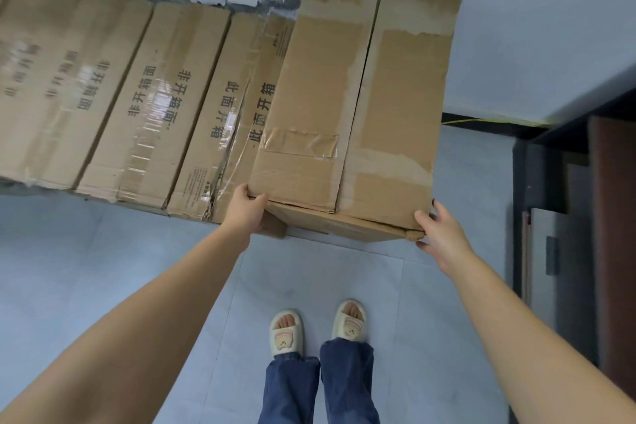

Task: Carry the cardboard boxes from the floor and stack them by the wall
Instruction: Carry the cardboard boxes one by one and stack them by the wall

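A large plain cardboard box [358, 103] with torn tape marks on its top is up against the wall [533, 27], at the right end of a row of boxes. My left hand [246, 208] grips its near left corner. My right hand [440, 234] holds its near right corner, fingers wrapped around the edge. The box sits higher than its neighbours and overlaps the printed box [237, 113] to its left. What it rests on is hidden.
Three taped boxes with printed characters [155, 96] line the wall to the left. Dark furniture and leaning boards [564, 217] stand on the right. My feet in slippers [316, 327] are on the grey tiled floor [103, 268].
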